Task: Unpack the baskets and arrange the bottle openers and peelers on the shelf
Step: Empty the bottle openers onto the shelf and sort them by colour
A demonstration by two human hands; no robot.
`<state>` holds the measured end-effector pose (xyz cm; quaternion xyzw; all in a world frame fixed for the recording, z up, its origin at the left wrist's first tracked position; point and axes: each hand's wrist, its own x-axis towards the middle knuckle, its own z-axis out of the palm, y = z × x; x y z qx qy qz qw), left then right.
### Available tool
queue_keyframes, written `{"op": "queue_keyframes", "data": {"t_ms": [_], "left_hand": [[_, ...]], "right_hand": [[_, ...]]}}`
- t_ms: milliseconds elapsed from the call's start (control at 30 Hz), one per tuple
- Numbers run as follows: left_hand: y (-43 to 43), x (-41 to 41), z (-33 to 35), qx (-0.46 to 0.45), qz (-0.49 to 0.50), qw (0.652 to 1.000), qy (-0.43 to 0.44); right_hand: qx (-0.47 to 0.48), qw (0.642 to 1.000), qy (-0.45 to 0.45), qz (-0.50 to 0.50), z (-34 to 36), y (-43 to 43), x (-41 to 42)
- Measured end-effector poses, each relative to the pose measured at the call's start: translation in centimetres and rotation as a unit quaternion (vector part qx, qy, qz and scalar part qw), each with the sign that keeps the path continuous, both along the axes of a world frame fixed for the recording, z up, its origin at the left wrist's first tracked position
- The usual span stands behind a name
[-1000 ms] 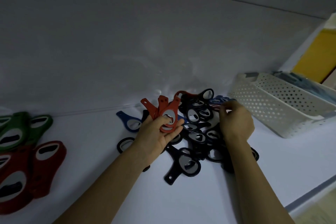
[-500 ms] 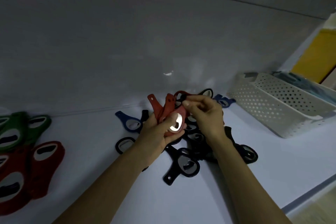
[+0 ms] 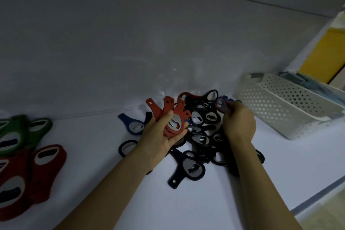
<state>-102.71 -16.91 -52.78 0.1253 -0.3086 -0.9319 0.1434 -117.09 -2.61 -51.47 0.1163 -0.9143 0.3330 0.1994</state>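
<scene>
My left hand (image 3: 160, 134) holds a fanned stack of red bottle openers (image 3: 168, 112) above the white shelf (image 3: 93, 155), thumb across their metal faces. Just right of it lies a loose pile of black bottle openers (image 3: 203, 123), with a blue opener (image 3: 130, 125) at its left edge. My right hand (image 3: 239, 125) reaches to the far right side of the pile and pinches one opener with a dark red rim (image 3: 221, 103) at its top.
A white perforated basket (image 3: 280, 106) stands at the right on the shelf, with another basket of dark items behind it. Larger green openers (image 3: 24, 130) and red openers (image 3: 43, 172) lie in a group at the far left. The shelf's front edge runs along the lower right.
My right hand left the stack in my left hand, where it had brought a red opener, and moved right to the far edge of the pile. My left hand keeps its stack.
</scene>
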Motion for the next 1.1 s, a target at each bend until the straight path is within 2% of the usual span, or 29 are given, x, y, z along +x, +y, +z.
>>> {"op": "queue_keyframes", "data": {"t_ms": [33, 67, 100, 133, 167, 267, 367, 433, 467, 533, 633, 700, 767, 933, 1033, 1100], "left_hand": [[0.0, -0.1, 0.0, 0.003, 0.000, 1.000, -0.002], [-0.1, -0.1, -0.1, 0.007, -0.001, 1.000, -0.004], [-0.1, -0.2, 0.0, 0.009, -0.002, 1.000, -0.008], [-0.2, -0.2, 0.2, 0.003, -0.006, 1.000, -0.012], [-0.2, -0.2, 0.4, -0.011, -0.014, 1.000, -0.013], [-0.1, -0.1, 0.4, -0.040, -0.023, 0.999, -0.006], [0.0, 0.1, -0.1, -0.011, 0.004, 1.000, 0.002], [0.0, 0.3, 0.0, 0.019, 0.021, 1.000, 0.012], [0.1, 0.3, 0.1, 0.030, 0.027, 0.999, 0.015], [0.1, 0.3, 0.1, 0.039, 0.037, 0.999, 0.012], [0.2, 0.4, 0.0, 0.042, 0.047, 0.998, -0.002], [0.2, 0.6, 0.0, 0.047, 0.050, 0.998, -0.004], [0.2, 0.7, 0.1, 0.045, 0.053, 0.998, -0.005], [0.5, 0.6, 0.4, 0.054, 0.048, 0.997, -0.008], [0.4, 0.7, 0.6, 0.052, 0.046, 0.998, -0.009], [0.3, 0.8, 0.5, 0.058, 0.044, 0.997, -0.010]], "right_hand": [[-0.108, 0.992, -0.004, 0.063, 0.5, 0.0, 0.4], [-0.217, 0.963, -0.040, 0.153, 1.1, -0.2, 0.9], [-0.289, 0.921, -0.095, 0.245, 1.8, -0.4, 1.6], [-0.306, 0.883, -0.146, 0.325, 2.3, -0.8, 2.3], [-0.285, 0.860, -0.173, 0.385, 2.4, -1.2, 2.9], [-0.211, 0.848, -0.172, 0.455, 2.3, -3.2, 4.1], [-0.217, 0.860, -0.164, 0.431, 2.5, -5.1, 3.0], [-0.265, 0.894, -0.171, 0.317, 2.5, -6.4, 0.7], [-0.260, 0.913, -0.172, 0.262, 2.3, -7.0, -0.6], [-0.130, 0.961, -0.147, 0.197, 1.5, -8.2, -2.5], [0.071, 0.987, -0.057, 0.135, 0.3, -9.7, -3.4], [0.137, 0.985, 0.029, 0.106, -0.1, -9.9, -3.4], [0.163, 0.978, 0.078, 0.106, -0.5, -9.7, -3.3], [0.208, 0.950, 0.125, 0.194, -0.3, -9.0, -3.6], [0.267, 0.921, 0.134, 0.251, 0.3, -8.8, -3.5], [0.252, 0.928, 0.141, 0.236, 0.7, -8.4, -2.9]]}}
